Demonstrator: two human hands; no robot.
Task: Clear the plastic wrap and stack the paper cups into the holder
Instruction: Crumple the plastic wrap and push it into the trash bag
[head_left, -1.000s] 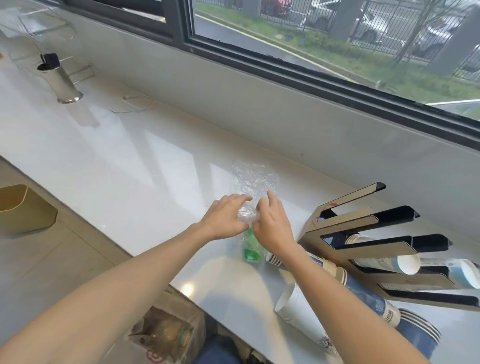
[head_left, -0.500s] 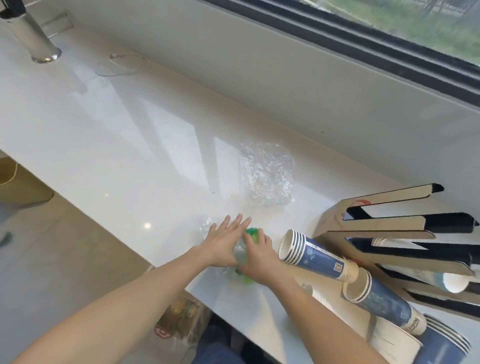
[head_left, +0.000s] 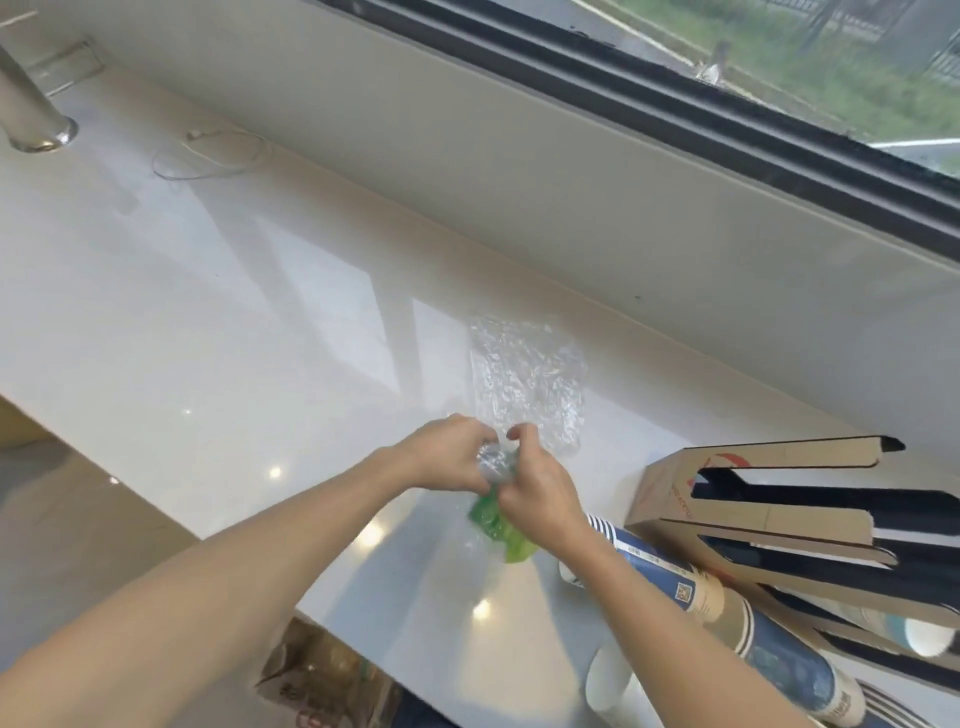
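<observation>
Both hands meet over the white counter (head_left: 208, 338). My left hand (head_left: 449, 457) and my right hand (head_left: 540, 499) are closed on a crumpled wad of clear and green plastic wrap (head_left: 496, 499), held just above the surface. A second flat sheet of clear wrap (head_left: 524, 379) lies on the counter just beyond the hands. Stacks of blue paper cups (head_left: 675, 582) lie on their sides to the right, partly behind my right forearm. The cardboard cup holder (head_left: 753, 499) with dark slots lies at the right, with cups inside its lower slots.
A metal tap base (head_left: 36, 124) stands at the far left, with a thin wire loop (head_left: 213, 156) near it. A window sill and wall run along the back. A box of rubbish (head_left: 322, 675) sits on the floor below the counter edge.
Both hands lifted slightly and bunched the wrap into a tighter wad between them. The camera shifted, so the holder and cups sit lower right.
</observation>
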